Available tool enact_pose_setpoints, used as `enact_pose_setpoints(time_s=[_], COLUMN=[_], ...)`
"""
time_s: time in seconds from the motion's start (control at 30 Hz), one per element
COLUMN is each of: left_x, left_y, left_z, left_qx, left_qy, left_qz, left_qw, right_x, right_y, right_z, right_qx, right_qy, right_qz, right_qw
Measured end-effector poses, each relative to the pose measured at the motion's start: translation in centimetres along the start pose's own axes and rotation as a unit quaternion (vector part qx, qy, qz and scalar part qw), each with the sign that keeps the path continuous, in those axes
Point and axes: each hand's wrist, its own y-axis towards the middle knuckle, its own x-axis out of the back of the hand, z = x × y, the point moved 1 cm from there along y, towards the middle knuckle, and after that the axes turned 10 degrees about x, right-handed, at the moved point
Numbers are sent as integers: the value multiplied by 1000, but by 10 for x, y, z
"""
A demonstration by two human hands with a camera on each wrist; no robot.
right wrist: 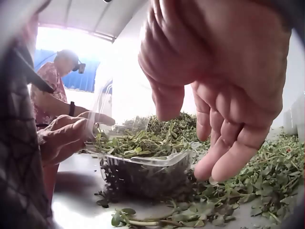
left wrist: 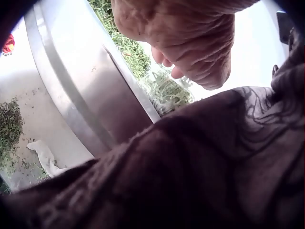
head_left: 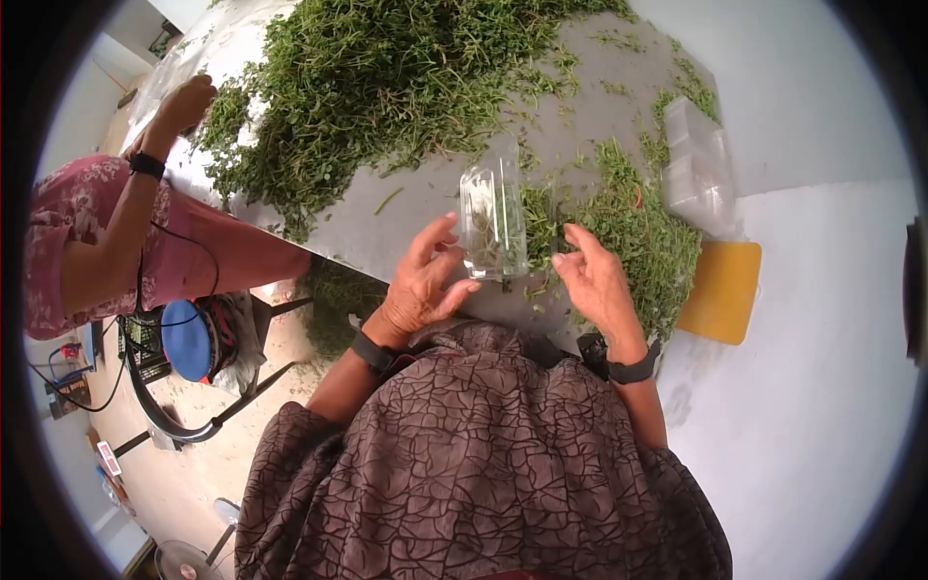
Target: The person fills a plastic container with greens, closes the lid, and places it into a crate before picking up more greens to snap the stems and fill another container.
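A clear plastic clamshell box [right wrist: 143,167] filled with leafy green stems [right wrist: 143,143] stands on the grey metal table, its hinged lid [head_left: 493,217] raised on the left side. My left hand [head_left: 425,275] is at the lid's left edge, with the thumb and fingers spread apart. In the left wrist view, the palm hides most of its fingers. On the other side, my right hand [head_left: 596,280] has its fingers extended downward beside the box's right rim, and its thumb stands apart from them. Loose greens [right wrist: 257,186] lie around the box.
A large heap of greens [head_left: 377,87] covers the table's far side. Stacked clear boxes [head_left: 696,164] stand at the right edge, near a yellow board [head_left: 720,290]. Another person [head_left: 106,232] works at the left. A chair [head_left: 198,416] stands below the table's left edge.
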Motion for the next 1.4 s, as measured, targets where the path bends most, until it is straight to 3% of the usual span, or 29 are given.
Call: enact_pose_setpoints(time_s=[0.1,0.17,0.33,0.4,0.43,0.5,0.57,0.6,0.67,0.7,0.77,0.8,0.83,0.9,1.03,1.1,1.2,1.4], left_x=[4,3,0,-1,-3,-4,-7,-10,-11,-14,-18,-20,-17,-14,-18,-24,-19,-21], left_y=[8,15,31,33,33,35,40,44,49,53,60,62,62,61,42,39,56,68], left_z=[-8,-18,-28,-29,-28,-26,-21,-19,-13,-9,2,9,15,27,22,17,16,19], left_qx=[-55,-74,-85,-84,-59,-37,58,54,62,59,141,200,200,368,384,369,351,301], left_qy=[66,72,81,82,65,50,-71,-70,42,43,-5,-44,-43,-224,-235,-283,-289,-193], left_qz=[71,58,71,78,93,109,102,101,-78,-78,-125,-80,-80,115,129,8,-29,41], left_qw=[994,993,991,990,992,992,991,991,994,994,982,976,976,895,884,885,890,933], right_x=[-6,-6,-7,-11,-11,-9,-12,-12,-13,-13,-13,-13,-14,-14,-11,-11,-13,-8], right_y=[-5,-8,-18,-20,-18,-14,-10,-7,-4,-2,0,0,0,-2,-1,-1,-1,-1], right_z=[-4,-3,-24,-23,-20,-16,-23,-26,-22,-21,-23,-24,-25,-27,-35,-36,-42,-39], right_qx=[16,50,82,18,18,-121,-123,-125,-132,-138,-148,-157,-157,-154,-165,-168,-176,-163], right_qy=[68,127,93,252,252,277,293,308,319,329,333,336,337,350,366,377,391,389], right_qz=[22,27,35,-12,-13,-54,-42,-28,-30,-31,-31,-30,-29,-36,-43,-53,-55,-67], right_qw=[997,990,992,967,968,952,947,943,938,934,931,928,928,923,915,909,902,904])
